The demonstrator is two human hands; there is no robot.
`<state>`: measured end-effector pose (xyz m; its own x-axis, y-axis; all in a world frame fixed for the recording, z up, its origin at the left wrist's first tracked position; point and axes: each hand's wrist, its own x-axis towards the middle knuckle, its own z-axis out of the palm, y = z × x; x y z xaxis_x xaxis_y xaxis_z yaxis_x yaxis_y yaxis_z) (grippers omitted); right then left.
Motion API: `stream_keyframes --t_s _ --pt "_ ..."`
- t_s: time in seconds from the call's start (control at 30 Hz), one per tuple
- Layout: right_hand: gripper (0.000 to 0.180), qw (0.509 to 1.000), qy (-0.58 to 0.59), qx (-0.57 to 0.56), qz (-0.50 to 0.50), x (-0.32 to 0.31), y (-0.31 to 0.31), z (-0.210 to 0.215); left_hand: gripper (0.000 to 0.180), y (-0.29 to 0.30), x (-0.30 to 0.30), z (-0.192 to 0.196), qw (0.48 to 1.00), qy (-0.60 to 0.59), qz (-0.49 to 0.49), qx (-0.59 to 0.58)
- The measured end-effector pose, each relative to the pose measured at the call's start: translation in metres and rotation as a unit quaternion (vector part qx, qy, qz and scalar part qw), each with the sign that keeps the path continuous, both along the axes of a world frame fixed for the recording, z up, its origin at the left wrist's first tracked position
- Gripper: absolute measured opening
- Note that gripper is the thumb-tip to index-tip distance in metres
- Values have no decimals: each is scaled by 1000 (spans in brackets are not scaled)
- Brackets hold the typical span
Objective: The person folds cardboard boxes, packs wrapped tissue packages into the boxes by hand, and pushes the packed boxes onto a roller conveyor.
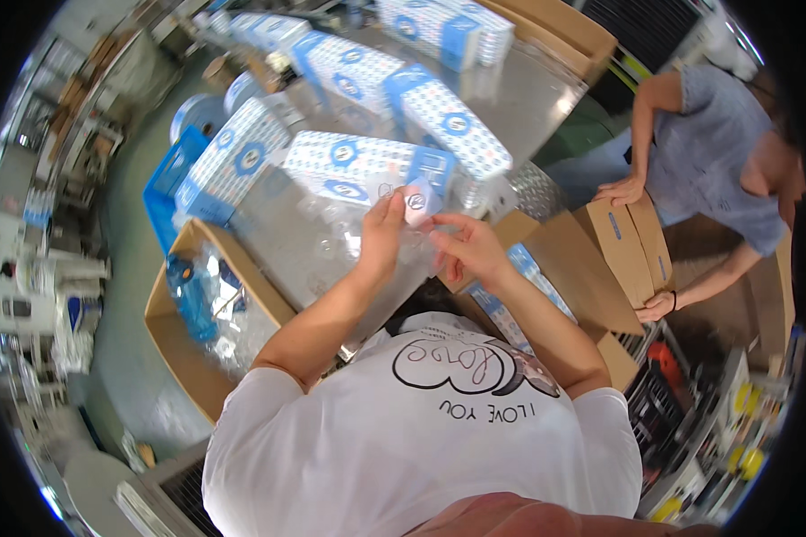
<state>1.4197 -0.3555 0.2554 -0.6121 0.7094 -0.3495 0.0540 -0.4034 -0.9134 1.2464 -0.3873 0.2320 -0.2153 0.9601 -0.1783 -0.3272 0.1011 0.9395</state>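
Observation:
A small pale-pink and clear plastic packet [416,202] with a round dark mark is held up over the table in front of my chest. My left hand [382,234] pinches its left side between thumb and fingers. At the packet's lower right edge, my right hand [473,249] has its thumb and forefinger closed together, the other fingers curled. Just beyond both hands lies a long blue-and-white patterned carton [349,161]. Clear round plastic pieces [327,237] rest on the metal table [282,237] beside my left forearm.
More patterned cartons [448,121] line the table's far side. A cardboard box [175,336] of clear plastic and a blue item stands at my left, near a blue crate [166,183]. On my right, an opened carton [569,259] holds patterned boxes; a co-worker [716,161] handles brown cardboard.

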Motion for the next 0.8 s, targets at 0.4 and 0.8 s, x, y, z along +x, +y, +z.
stream_keyframes --t_s 0.4,0.8 --pt "22 960 -56 17 -272 240 -76 -47 43 24 210 -8 932 -182 -313 -27" --pt "53 895 -178 249 -324 226 -92 -68 37 22 280 -35 863 -205 -457 -63"
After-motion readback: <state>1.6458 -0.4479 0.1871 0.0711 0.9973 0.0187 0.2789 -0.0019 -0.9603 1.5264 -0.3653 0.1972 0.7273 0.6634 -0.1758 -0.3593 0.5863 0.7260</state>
